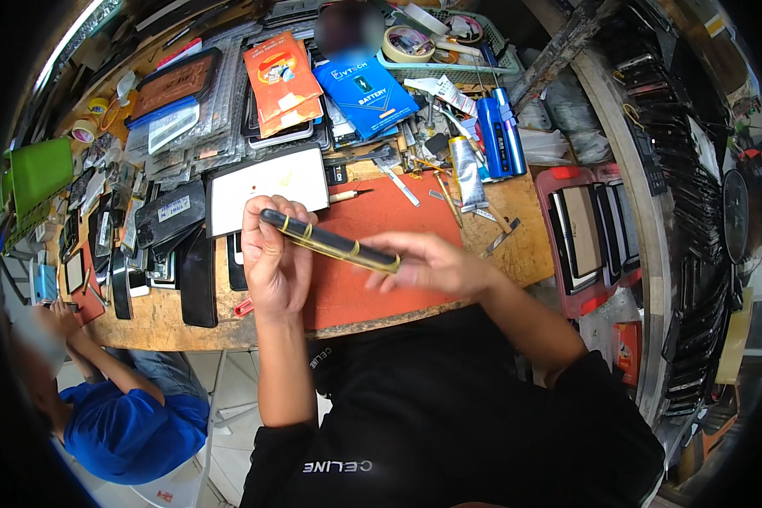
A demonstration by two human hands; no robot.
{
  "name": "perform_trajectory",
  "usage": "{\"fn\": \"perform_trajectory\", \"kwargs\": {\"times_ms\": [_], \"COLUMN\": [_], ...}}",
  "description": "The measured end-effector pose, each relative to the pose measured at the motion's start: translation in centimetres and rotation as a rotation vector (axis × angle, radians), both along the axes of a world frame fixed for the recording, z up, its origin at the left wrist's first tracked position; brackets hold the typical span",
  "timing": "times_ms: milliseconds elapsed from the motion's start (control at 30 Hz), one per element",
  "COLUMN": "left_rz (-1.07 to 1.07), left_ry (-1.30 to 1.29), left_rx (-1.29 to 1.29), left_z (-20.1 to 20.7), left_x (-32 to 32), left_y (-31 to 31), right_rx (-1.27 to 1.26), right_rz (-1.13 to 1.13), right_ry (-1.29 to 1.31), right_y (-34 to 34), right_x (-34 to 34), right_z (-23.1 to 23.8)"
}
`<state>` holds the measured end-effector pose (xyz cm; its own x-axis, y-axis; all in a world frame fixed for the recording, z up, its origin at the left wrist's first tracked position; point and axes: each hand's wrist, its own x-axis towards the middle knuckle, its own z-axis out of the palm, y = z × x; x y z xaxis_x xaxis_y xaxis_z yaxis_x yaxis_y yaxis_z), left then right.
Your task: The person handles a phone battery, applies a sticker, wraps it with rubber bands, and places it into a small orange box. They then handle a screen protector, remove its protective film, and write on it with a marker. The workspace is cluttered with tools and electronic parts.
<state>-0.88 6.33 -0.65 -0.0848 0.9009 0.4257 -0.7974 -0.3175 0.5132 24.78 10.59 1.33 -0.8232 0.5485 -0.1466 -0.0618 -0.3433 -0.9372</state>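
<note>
My left hand (271, 254) grips one end of a slim black phone (326, 240), seen edge-on and tilted down to the right. Thin yellow rubber bands (355, 249) run around and along it. At the other end, my right hand (432, 267) has its fingers and thumb about the phone's corner; some fingertips are blurred and partly hidden. Both hands are raised over an orange-red work mat (347, 296) at the table's near edge. A white flat panel (267, 190) lies just beyond my left hand.
Orange packets (281, 80) and a blue battery box (366, 95) top the piles behind. Blue cylindrical tools (501, 135), a tube (466, 173) and a tape basket (504, 59) sit right. Black phones (198, 275) crowd the left, where a person in blue (135, 427) sits.
</note>
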Motion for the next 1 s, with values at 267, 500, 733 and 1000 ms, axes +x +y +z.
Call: {"fn": "perform_trajectory", "kwargs": {"times_ms": [267, 500, 733, 1000], "left_rz": [0.046, 0.044, 0.061, 0.08], "left_ry": [-0.24, -0.541, -0.364, -0.371], "left_rx": [-0.343, -0.289, -0.128, -0.068], "left_z": [1.6, 1.1, 1.7, 1.9], "left_x": [2.5, 0.0, 1.2, 1.8], "left_y": [-1.2, -1.1, -1.0, -1.4], "right_rx": [0.94, 0.221, -0.008, 0.012], "right_rz": [-0.281, -0.147, -0.105, -0.039], "right_ry": [-0.346, 0.003, 0.068, -0.019], "right_y": [-2.3, -3.5, -3.5, -3.3], "right_x": [-6.0, -5.9, -6.0, -5.8], "right_z": [3.2, 1.9, 1.5, 1.4]}}
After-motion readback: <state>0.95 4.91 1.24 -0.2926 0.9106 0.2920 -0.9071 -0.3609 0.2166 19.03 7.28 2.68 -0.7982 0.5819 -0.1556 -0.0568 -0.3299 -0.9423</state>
